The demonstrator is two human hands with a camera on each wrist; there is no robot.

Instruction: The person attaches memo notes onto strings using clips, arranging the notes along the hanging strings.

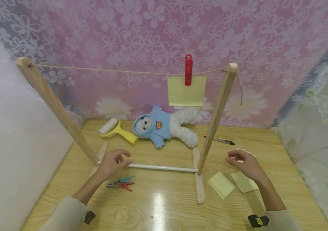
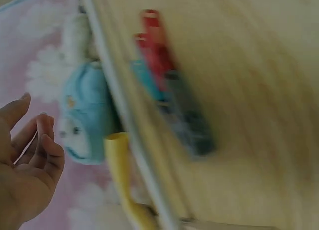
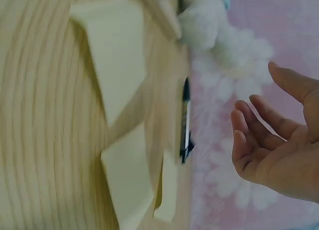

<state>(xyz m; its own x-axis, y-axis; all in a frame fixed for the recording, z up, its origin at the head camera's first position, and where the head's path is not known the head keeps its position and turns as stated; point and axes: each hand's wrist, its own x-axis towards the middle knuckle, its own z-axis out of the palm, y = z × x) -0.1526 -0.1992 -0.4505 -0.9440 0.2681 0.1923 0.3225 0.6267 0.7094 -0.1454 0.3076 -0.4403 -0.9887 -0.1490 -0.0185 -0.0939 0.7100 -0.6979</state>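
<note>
My left hand (image 1: 112,163) hovers by the left end of the white rod (image 1: 161,167), fingers loosely bent and holding nothing. Just in front of it lie a grey clothespin (image 1: 113,184), a blue one (image 1: 127,179) and a red one (image 1: 127,185), bunched together. My right hand (image 1: 246,165) is over the yellow paper notes at the right, also empty with relaxed fingers. Two notes (image 1: 221,185) (image 3: 124,175) show plainly; a third (image 3: 167,187) is partly behind that hand in the head view. Another yellow note (image 1: 178,93) hangs from the string (image 1: 109,70) under a red clothespin (image 1: 188,69).
Two wooden posts (image 1: 57,106) (image 1: 217,118) carry the string, the rod joining them low down. Behind the rod lie a white plush toy in a blue hoodie (image 1: 165,125) and a yellow-handled roller (image 1: 123,133). A pen (image 1: 224,141) lies right of the toy, near the floral backdrop (image 1: 141,38).
</note>
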